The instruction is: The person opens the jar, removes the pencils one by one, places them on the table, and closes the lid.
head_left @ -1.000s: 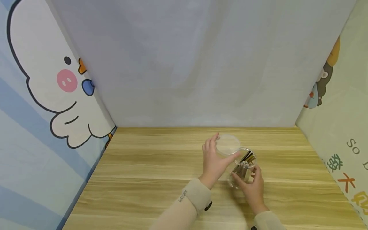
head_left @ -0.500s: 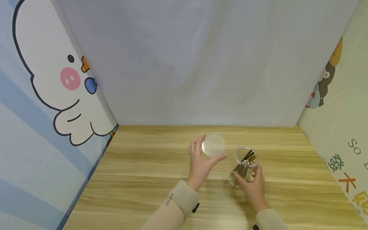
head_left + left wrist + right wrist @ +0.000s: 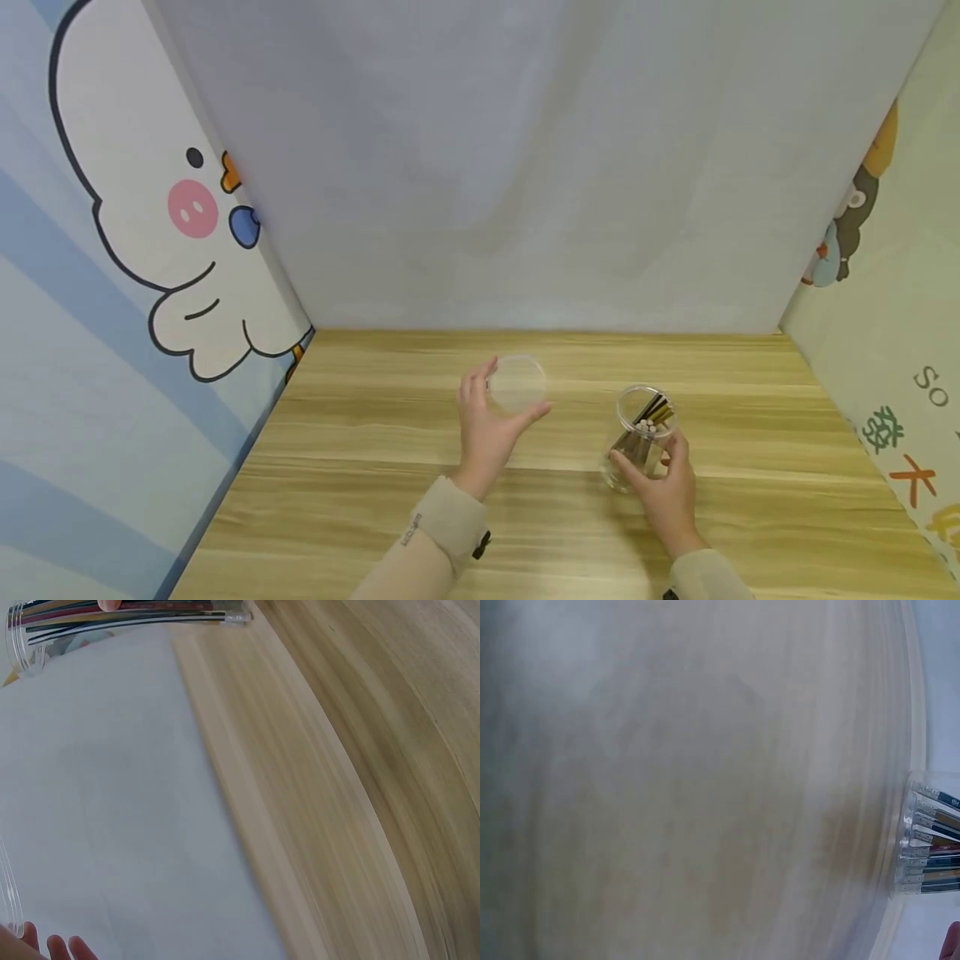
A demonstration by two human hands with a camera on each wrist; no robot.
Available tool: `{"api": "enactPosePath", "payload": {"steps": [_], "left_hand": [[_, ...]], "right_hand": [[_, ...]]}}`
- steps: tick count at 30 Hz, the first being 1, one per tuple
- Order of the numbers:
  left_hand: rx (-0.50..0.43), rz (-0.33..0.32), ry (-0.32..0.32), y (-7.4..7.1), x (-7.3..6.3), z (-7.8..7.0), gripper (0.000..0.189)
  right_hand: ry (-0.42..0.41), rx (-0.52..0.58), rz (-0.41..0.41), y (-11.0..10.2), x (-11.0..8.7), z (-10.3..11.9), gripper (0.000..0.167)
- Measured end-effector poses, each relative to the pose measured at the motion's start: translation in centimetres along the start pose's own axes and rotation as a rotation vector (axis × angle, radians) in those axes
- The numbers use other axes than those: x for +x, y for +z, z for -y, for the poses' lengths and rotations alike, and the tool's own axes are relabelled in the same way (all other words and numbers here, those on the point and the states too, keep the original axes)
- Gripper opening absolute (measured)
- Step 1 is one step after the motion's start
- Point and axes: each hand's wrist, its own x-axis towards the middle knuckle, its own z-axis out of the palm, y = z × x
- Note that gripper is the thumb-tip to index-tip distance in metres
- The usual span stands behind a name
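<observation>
Lid (image 3: 517,383) now farther from jar (image 3: 626,420)

Both sleeves (image 3: 435,533) are beige, the left lettered.

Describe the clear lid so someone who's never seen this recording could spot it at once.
Start at the wood-grain tabletop in the head view and find the person's left hand over it. The lid is the round, see-through disc held between its thumb and fingers. Unlike the clear jar in the right hand, it is flat and holds no slim sticks.
</observation>
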Motion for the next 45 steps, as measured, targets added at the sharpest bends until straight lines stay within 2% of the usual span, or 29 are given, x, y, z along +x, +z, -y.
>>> {"api": "enactPosePath", "payload": {"steps": [9,21,27,39,45], "left_hand": [[0.042,-0.051,-0.004,-1.6,0.3,1.4,0.092],[0.054,-0.107,-0.063,-3.0,0.0,3.0,0.092],[0.073,-0.135,-0.082,-3.7,-0.2,4.4,0.092],[-0.036,-0.165,-0.225,-4.9,-1.2,7.3,0.089],[-0.026,-0.198,-0.234,-5.6,-1.8,8.4,0.086]], "right_hand": [[-0.033,-0.014,-0.001,-0.1,0.0,-0.1,0.085],[-0.078,-0.042,-0.021,0.0,-0.1,-0.2,0.082],[-0.077,-0.040,-0.017,0.0,-0.1,-0.2,0.083],[-0.069,-0.044,-0.032,-0.1,-0.2,-0.4,0.084],[-0.065,-0.044,-0.021,0.0,-0.2,-0.4,0.082]]}}
